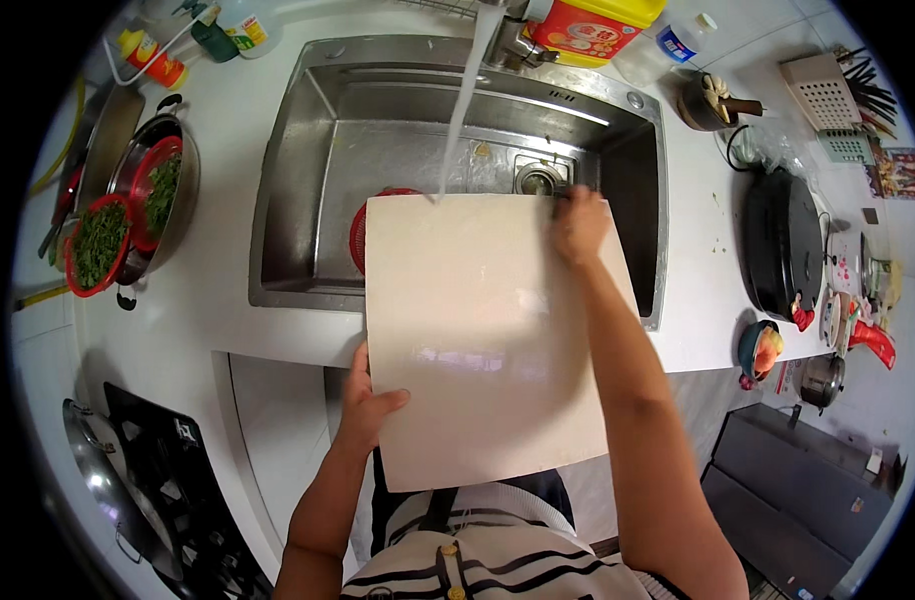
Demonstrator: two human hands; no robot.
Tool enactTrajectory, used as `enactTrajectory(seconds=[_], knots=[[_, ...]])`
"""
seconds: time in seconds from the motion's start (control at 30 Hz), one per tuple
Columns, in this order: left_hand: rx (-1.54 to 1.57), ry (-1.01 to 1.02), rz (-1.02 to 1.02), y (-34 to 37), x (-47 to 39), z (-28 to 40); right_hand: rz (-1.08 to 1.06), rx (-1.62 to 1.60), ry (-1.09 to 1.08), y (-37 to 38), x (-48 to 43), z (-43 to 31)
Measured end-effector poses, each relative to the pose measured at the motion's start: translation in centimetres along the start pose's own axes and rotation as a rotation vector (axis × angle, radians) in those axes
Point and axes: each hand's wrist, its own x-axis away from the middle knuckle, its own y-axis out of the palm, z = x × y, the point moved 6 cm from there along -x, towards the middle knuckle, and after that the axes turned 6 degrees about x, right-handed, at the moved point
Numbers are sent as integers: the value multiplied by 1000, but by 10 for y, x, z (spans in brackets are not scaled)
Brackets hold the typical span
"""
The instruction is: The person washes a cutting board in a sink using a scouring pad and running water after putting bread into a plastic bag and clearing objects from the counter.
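A large pale rectangular board (487, 330) leans across the sink's front rim, its upper end over the basin and its lower end near my waist. My left hand (367, 405) grips its left edge, thumb on the wet, shiny face and fingers mostly behind. At the board's upper right, my right hand (583, 225) is closed and blurred by motion. A small dark thing (559, 205) shows at its fingers; its kind is unclear. Water (461, 105) runs from the faucet (519, 43) to the board's top edge. Behind the board, a red colander (358, 238) is partly hidden in the steel sink (330, 180).
At left, a steel pot (180, 202) and red baskets hold leafy greens (97, 244). A gas stove (180, 480) with a lidded pan (116, 480) stands lower left. A black electric cooker (784, 244) and a bowl of fruit (761, 349) occupy the right counter. Bottles line the back.
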Motion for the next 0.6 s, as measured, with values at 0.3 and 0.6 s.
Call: enactTrajectory(seconds=[0.3, 0.6], knots=[[57, 78, 110, 2, 17, 19, -291, -127, 29, 15, 6, -38], [13, 287, 102, 42, 54, -21, -363, -370, 304, 55, -39, 16]])
